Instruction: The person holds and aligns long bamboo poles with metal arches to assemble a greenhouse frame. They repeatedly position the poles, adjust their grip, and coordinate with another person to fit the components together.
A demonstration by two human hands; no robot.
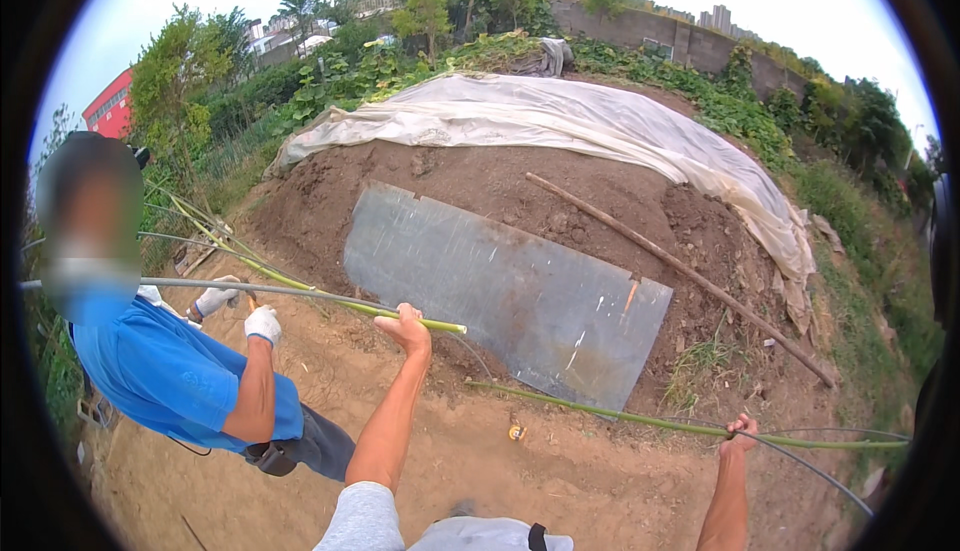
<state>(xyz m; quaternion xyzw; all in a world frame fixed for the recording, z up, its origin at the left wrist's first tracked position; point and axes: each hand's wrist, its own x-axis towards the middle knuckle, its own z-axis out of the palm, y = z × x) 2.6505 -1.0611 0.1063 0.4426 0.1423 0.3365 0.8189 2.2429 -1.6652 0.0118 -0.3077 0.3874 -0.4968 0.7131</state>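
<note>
My left hand (403,329) is closed round a long green pole (280,278), close to its pale cut end. A grey rod (230,284) runs in from the left beside that pole and reaches the same hand. Out to the right, my right hand (741,435) grips a second, thinner green pole (610,411), which lies low across the dirt. A dark grey rod (815,466) passes at these fingers and curves down to the right. Whether the two grey rods are one piece, I cannot tell.
A co-worker in a blue shirt (190,361) stands at the left, white-gloved hands raised. Ahead, a metal sheet (500,286) leans on a soil mound under white plastic film (520,116). A wooden pole (680,266) slants over the soil. A small yellow object (517,432) lies on the ground.
</note>
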